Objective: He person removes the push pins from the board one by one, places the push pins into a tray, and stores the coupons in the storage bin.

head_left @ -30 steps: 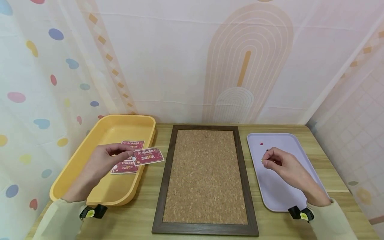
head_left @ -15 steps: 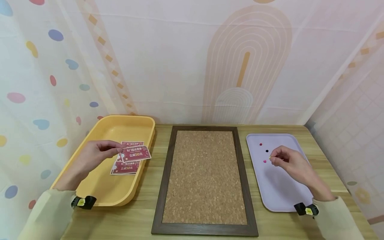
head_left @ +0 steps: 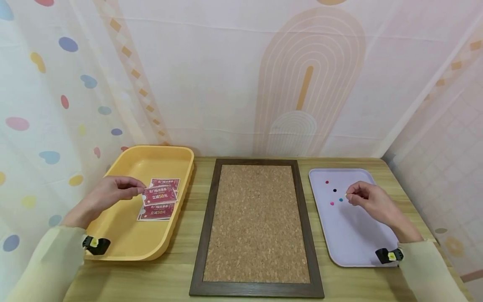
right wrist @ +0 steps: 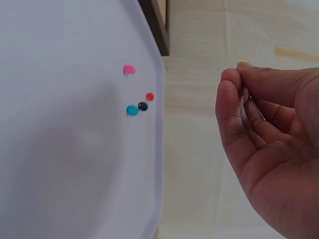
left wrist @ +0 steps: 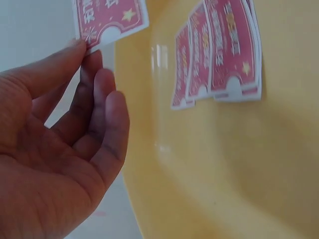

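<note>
Between thumb and fingertips, my left hand [head_left: 107,196] pinches a red printed coupon [head_left: 160,196] by its left edge, above the yellow tub [head_left: 113,251]. More coupons [left wrist: 232,47] lie overlapping inside that tub. My right hand [head_left: 373,203] is raised over the lilac tray [head_left: 362,247], pinching a yellow thumbtack [right wrist: 243,64]; only a bit of its head shows past the fingertips. On the tray lie a pink thumbtack [right wrist: 129,69], a red one, a black one and a blue thumbtack [right wrist: 132,110].
A cork board [head_left: 258,222] in a dark brown frame lies flat between tub and tray. All stand on a wood-grain table [head_left: 170,277]. A patterned curtain [head_left: 211,84] hangs behind and along the sides.
My left hand has moved left with the coupon, from the tub's right edge back over the tub. My right hand has shifted slightly right, uncovering the black, pink and blue thumbtacks.
</note>
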The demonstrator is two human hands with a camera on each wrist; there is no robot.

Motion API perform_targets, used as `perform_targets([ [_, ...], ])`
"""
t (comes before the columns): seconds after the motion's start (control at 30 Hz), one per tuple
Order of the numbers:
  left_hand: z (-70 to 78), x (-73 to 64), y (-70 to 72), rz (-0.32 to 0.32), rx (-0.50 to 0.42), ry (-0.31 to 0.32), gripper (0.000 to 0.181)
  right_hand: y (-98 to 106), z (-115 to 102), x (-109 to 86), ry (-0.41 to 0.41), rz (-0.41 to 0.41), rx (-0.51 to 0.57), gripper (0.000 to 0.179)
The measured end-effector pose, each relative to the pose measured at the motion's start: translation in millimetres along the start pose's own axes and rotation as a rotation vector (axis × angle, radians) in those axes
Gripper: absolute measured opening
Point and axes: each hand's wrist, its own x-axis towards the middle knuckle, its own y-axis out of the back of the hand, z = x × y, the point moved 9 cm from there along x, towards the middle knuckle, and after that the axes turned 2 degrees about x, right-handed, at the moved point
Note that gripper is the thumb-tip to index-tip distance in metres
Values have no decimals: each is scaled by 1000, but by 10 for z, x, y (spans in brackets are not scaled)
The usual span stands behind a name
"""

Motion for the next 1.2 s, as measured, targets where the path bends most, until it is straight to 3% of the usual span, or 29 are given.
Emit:
perform_targets([
  [0.33,-188,130,-25,-101,19,21,26,-30,176,82,-37,-71,-28,1],
  [0.5,-276,192,-53,-140,-2,18,23,-95,251,111,-23,-116,-3,10],
  [0.77,-456,251,-141,-206,-18,75,22,-201,373,136,-20,-187,58,7],
  [0.97,-570,283,-198,-217,-38,119,25,-258,432,151,11,-195,32,8],
  [1.2,-650,320,-239,-219,-27,134,25,-318,519,156,-44,-212,-7,9],
])
